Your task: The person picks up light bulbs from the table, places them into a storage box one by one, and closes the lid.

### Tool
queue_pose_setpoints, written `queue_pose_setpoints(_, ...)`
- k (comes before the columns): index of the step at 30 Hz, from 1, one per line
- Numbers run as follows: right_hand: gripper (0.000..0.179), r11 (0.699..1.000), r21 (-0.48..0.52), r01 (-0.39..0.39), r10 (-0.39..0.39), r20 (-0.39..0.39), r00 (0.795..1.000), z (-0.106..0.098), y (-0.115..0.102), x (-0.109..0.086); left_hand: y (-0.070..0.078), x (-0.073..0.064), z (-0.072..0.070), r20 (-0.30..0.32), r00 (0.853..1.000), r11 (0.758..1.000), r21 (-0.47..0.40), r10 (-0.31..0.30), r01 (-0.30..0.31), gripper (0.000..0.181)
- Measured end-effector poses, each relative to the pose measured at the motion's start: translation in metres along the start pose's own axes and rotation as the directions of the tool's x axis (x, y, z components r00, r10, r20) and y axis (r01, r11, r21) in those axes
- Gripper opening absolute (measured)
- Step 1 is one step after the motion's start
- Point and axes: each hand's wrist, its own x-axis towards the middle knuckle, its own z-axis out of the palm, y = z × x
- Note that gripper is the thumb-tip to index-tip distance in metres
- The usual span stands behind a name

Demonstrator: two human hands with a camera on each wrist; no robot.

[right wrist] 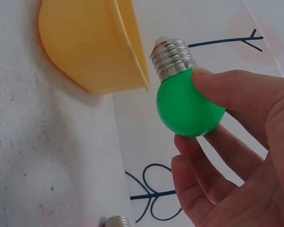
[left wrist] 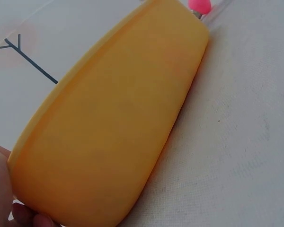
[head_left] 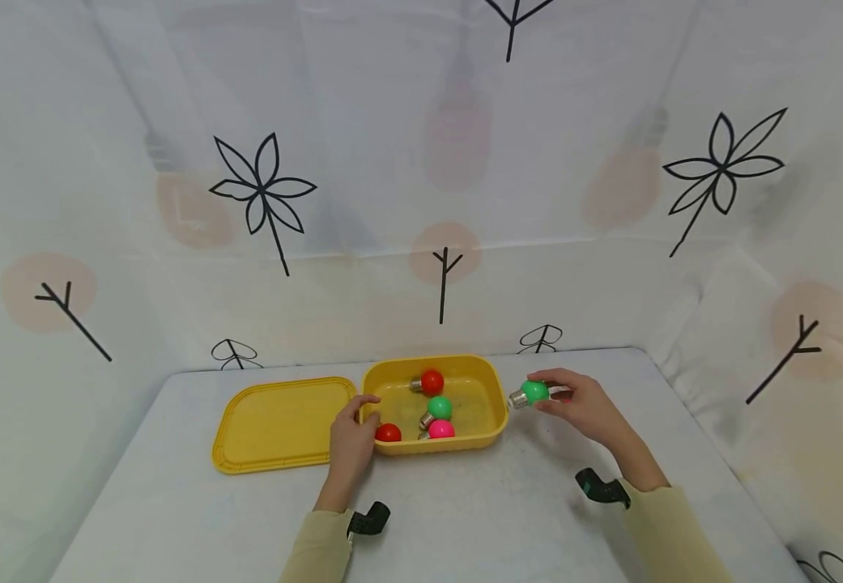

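My right hand (head_left: 580, 405) pinches a green light bulb (right wrist: 184, 104) between thumb and fingers, just right of the yellow container (head_left: 494, 437). The bulb's silver screw base points toward the container. At the container's left end, my left hand (head_left: 352, 441) grips the rim and wall. Inside lie several bulbs: a red bulb (head_left: 432, 381) at the back, a green bulb (head_left: 439, 407) in the middle, a pink bulb (head_left: 441, 430) and another red bulb (head_left: 389, 433) along the front. Past the container, the left wrist view catches one more pink bulb (left wrist: 199, 5).
A flat yellow lid (head_left: 283, 425) or tray lies left of the container. Behind the white table (head_left: 465, 518) hangs a pale cloth (head_left: 363, 308) with printed plants. A screw base (right wrist: 117, 221) shows at the bottom of the right wrist view.
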Motion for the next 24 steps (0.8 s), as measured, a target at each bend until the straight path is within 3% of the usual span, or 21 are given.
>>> queue_pose_setpoints(24, 0.039, 0.999, 0.036, -0.039, 0.040, -0.028, 0.999, 0.0056, -0.0088, 0.0034, -0.0016, -0.0001, 0.0017, 0.005, 1.000, 1.000, 0.000, 0.004, -0.004, 0.023)
